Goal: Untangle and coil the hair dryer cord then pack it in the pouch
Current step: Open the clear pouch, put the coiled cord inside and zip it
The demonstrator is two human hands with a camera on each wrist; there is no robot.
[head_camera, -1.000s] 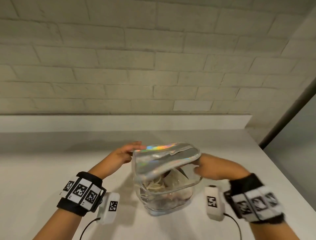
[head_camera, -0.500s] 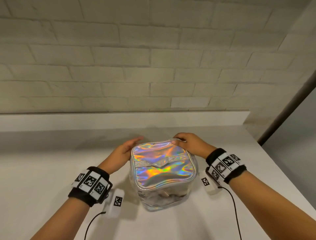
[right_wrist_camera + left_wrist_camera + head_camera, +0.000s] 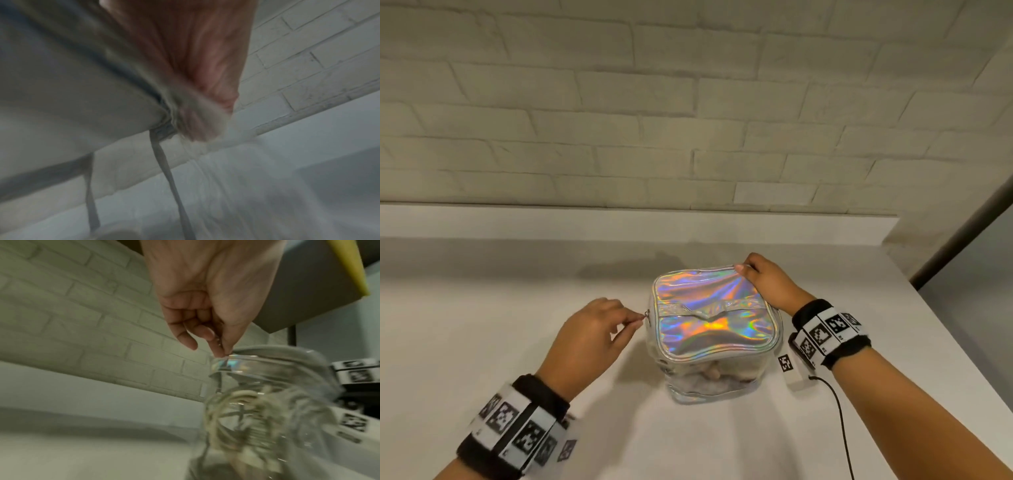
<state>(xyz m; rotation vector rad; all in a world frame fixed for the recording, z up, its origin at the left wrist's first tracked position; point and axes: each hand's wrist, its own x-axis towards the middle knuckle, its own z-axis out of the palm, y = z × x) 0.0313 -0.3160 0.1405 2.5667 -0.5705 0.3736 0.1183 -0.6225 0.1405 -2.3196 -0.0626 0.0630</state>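
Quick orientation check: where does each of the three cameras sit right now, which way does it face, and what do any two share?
Head: worn on the head, looking forward and down at the pouch on the table; both forearms, left hand and right hand show.
Left wrist: looks along the left hand, which pinches the zipper pull.
Right wrist: blurred, under the right hand gripping the pouch's far edge.
All three share the pouch and the brick wall.

Pouch (image 3: 714,308): glossy iridescent lid, clear smooth plastic walls; small metal zipper pull (image 3: 647,313). Desk (image 3: 482,308): matt white. Wall (image 3: 654,102): rough painted brick
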